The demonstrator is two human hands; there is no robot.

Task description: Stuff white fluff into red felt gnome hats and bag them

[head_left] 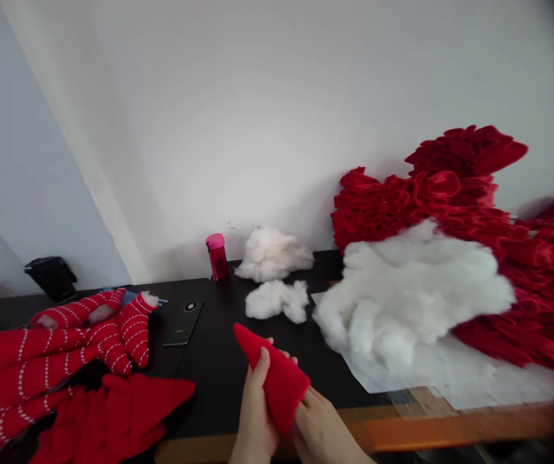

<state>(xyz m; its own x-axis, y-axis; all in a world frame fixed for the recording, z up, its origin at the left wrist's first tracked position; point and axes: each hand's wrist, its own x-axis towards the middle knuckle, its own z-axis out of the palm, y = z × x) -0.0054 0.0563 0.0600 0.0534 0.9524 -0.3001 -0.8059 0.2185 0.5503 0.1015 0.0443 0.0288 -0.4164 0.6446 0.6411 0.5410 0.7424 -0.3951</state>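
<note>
My left hand (pixel 256 393) is wrapped around a red felt cone (pixel 277 380), its thumb lying on the near face and fingertips showing behind. The cone's point tilts up to the left, and its wide end faces down to the right. At that wide end is my right hand (pixel 318 419), whose fingers disappear into or behind the cone's edge, so whatever they hold is hidden. Beyond the hands, a small tuft of white stuffing (pixel 277 301) lies on the black table (pixel 218 367).
A large heap of white stuffing (pixel 412 290) rests on a white sheet (pixel 494 374), before piled red fabric pieces (pixel 402 206). Left are red striped stuffed pieces (pixel 54 354), red felt cones (pixel 112 419) and a phone (pixel 183 322). Another stuffing clump (pixel 274 253) and a pink-lidded bottle (pixel 217 258) stand near the wall.
</note>
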